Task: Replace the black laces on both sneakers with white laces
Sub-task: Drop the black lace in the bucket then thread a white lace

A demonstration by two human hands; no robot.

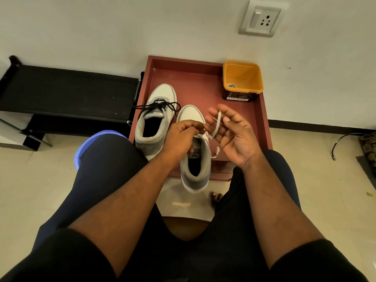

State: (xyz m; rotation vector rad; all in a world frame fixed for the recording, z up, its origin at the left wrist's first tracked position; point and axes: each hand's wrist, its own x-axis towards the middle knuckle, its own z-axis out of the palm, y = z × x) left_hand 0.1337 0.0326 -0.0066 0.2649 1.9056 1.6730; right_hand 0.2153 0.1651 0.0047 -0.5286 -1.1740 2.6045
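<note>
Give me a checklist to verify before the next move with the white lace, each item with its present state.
1. Left hand pinches the white lace at the near sneaker: ok.
2. Right hand has the lace across its open fingers, no firm grip: not ok.
3. Lace through every eyelet: cannot tell, the left hand hides them.
4. Near sneaker free of black lace: ok, none visible.
5. Far sneaker relaced: not ok, its black lace is in place.
6. Both sneakers on the tray: ok.

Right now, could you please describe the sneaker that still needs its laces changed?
On the red-brown tray against the wall stand two grey-and-white sneakers. It is the left sneaker, beside the black rack. Only it has black laces.
</note>
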